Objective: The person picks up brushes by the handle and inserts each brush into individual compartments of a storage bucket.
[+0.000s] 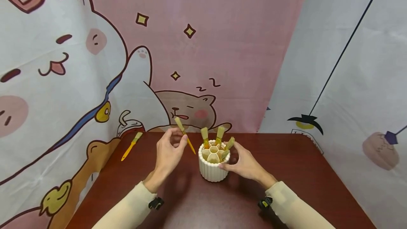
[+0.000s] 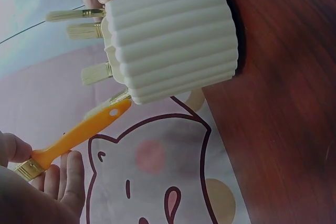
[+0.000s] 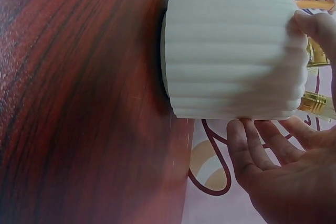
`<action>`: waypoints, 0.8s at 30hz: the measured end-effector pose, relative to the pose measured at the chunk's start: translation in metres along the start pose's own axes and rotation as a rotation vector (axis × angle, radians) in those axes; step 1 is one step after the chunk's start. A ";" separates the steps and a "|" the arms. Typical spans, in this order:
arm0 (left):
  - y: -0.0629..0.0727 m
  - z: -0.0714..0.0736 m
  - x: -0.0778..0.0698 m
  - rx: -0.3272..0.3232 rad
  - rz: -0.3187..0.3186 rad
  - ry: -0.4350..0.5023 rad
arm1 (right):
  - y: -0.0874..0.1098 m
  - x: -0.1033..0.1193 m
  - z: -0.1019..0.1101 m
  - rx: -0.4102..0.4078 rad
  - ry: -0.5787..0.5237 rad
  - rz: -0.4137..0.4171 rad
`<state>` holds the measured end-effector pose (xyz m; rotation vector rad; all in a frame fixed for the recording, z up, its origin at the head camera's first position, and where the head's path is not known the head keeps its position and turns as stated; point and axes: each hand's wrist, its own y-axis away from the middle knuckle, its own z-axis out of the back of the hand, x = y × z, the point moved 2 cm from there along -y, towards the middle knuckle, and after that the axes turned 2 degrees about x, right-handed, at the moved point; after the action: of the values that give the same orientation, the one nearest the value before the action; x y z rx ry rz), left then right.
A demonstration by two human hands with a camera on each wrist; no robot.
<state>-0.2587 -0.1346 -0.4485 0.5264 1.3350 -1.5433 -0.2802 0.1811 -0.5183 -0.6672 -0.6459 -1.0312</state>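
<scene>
A white ribbed brush holder (image 1: pixel 213 170) with a beaded rim and a petal-shaped divided top stands upright on the table. Several paintbrushes (image 1: pixel 220 134) stand in it, bristles up. My left hand (image 1: pixel 168 153) pinches another paintbrush (image 2: pixel 84 132) near its metal band; its bristles point up and its orange handle slants down toward the holder's left side. With the thumb at the rim and the fingers along the far side, my right hand (image 1: pixel 246 165) grips the holder, as the right wrist view also shows on the ribbed wall (image 3: pixel 231 56).
One more paintbrush (image 1: pixel 130 147) with an orange handle lies at the table's far left. The dark red-brown table (image 1: pixel 286 172) ends at the back against a cartoon-printed cloth (image 1: pixel 229 63). Black wrist cameras (image 1: pixel 155 203) sit on both wrists.
</scene>
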 end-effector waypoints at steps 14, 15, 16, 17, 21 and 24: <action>0.004 -0.007 -0.006 0.033 0.062 0.086 | 0.002 -0.003 -0.003 -0.011 0.024 -0.008; 0.004 -0.008 -0.006 0.038 0.064 0.087 | 0.002 -0.003 -0.003 -0.011 0.025 -0.009; 0.005 -0.009 -0.006 0.044 0.067 0.088 | 0.002 -0.003 -0.003 -0.012 0.026 -0.009; 0.005 -0.010 -0.006 0.050 0.069 0.087 | 0.002 -0.003 -0.003 -0.012 0.028 -0.009; 0.007 -0.013 -0.005 0.072 0.072 0.084 | 0.001 -0.002 -0.004 -0.013 0.031 -0.006; 0.007 -0.015 -0.005 0.096 0.060 0.084 | 0.001 -0.002 -0.003 -0.018 0.034 0.001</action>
<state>-0.2551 -0.1179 -0.4523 0.6918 1.3009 -1.5555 -0.2797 0.1804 -0.5220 -0.6639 -0.6073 -1.0464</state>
